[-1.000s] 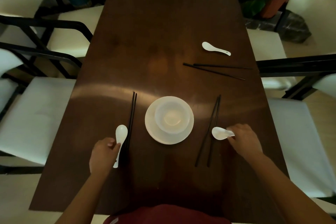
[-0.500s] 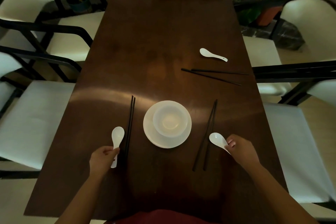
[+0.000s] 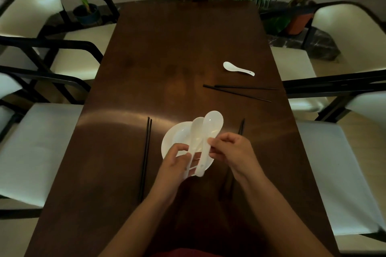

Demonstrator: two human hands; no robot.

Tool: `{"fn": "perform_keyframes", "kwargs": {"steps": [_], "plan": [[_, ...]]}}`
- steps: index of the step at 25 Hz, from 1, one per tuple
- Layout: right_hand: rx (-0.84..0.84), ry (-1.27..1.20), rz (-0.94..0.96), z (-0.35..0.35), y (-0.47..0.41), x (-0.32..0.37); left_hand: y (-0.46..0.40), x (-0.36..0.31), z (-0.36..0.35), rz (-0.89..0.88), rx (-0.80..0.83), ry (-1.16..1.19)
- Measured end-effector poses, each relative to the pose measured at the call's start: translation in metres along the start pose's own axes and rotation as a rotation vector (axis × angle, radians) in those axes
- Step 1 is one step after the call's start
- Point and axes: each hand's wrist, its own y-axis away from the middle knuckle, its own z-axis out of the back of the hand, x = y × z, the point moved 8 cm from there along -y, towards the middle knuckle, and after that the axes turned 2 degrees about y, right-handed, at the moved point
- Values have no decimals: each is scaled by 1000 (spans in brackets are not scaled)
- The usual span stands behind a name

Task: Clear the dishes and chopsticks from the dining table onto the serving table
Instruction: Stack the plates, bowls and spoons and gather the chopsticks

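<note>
A long, dark, glossy wooden bench (image 3: 183,48) carries a round white plate (image 3: 169,142) at 6 o'clock. Above it the left hand (image 3: 175,162) and right hand (image 3: 231,150) meet, fingers curled, each pinching a smooth white spoon (image 3: 212,125) by its handle. Thin black chopsticks (image 3: 146,156) lie at 7 o'clock; another spoon (image 3: 238,68) lies at 2 o'clock.

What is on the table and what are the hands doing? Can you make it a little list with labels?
left hand: holds one white spoon
right hand: holds a second white spoon, beside the first
under the spoons: white bowl on a plate
third spoon: lies alone, far right of the table
chopsticks: one pair left, one right of the plate, one far right
</note>
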Motion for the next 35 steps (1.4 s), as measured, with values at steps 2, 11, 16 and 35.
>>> {"fn": "perform_keyframes", "kwargs": {"steps": [2, 11, 16, 35], "plan": [[-47, -2, 22, -2, -1, 1, 2, -4, -16, -1, 55, 6], [-106, 224, 55, 4, -11, -10, 8, -3, -29, 11, 76, -15], [-41, 197, 251, 21, -29, 22, 5, -12, -38, -10, 228, -39], [-312, 970, 413, 131, -311, 143, -156, -63, -94, 85, -87, 184]]}}
